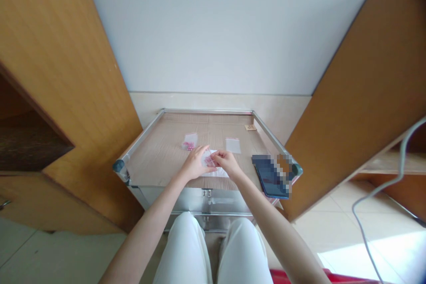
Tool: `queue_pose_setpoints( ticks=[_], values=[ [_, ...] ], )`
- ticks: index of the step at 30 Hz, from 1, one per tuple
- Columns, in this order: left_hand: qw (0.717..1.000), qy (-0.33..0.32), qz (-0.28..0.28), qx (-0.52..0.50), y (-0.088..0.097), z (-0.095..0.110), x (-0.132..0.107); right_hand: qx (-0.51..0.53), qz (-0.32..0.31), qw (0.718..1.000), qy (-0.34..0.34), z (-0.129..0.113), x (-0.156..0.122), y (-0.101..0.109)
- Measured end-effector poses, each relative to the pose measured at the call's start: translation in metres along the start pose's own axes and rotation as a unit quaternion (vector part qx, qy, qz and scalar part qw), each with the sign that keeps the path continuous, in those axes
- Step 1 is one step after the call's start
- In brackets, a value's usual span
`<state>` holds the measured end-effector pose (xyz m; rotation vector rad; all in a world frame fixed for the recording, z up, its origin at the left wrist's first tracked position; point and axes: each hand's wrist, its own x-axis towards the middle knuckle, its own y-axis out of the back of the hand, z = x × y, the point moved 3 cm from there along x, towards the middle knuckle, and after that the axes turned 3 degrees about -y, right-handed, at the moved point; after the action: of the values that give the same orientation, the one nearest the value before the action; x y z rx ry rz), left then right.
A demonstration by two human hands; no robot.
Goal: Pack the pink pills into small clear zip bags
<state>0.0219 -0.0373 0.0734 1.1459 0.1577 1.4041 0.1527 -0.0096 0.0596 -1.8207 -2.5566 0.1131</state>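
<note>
My left hand (pixel 196 162) and my right hand (pixel 226 162) meet over a small clear plastic bag (pixel 211 160) with pink bits in it, near the front of a metal-framed cart top (pixel 156 120) lined with cardboard. Both hands pinch the bag, fingers closed on it. A second small clear bag with pink pieces (pixel 189 142) lies farther back on the left. An empty-looking clear bag (pixel 233 145) lies farther back on the right.
A dark phone (pixel 271 177) rests at the cart's front right corner. Wooden cabinet panels stand close on the left (pixel 60 75) and right (pixel 362 97). A small tan tag (pixel 250 127) lies at the back right. A grey cable (pixel 376 195) hangs at right.
</note>
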Motion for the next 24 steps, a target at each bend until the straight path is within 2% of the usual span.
queue_pose_setpoints(
  ticks=[4,11,24],
  values=[
    [1.0,-0.015,0.012,0.007,-0.003,0.003,-0.001,0.002,0.008,1.0,-0.003,-0.001,-0.002,0.001],
    [1.0,-0.016,-0.011,-0.013,-0.003,0.002,-0.002,0.022,-0.002,1.0,-0.015,-0.004,-0.006,0.001],
    [0.999,-0.025,-0.042,-0.016,0.004,0.003,-0.004,0.028,-0.08,0.995,-0.046,-0.01,-0.012,0.003]
  ],
)
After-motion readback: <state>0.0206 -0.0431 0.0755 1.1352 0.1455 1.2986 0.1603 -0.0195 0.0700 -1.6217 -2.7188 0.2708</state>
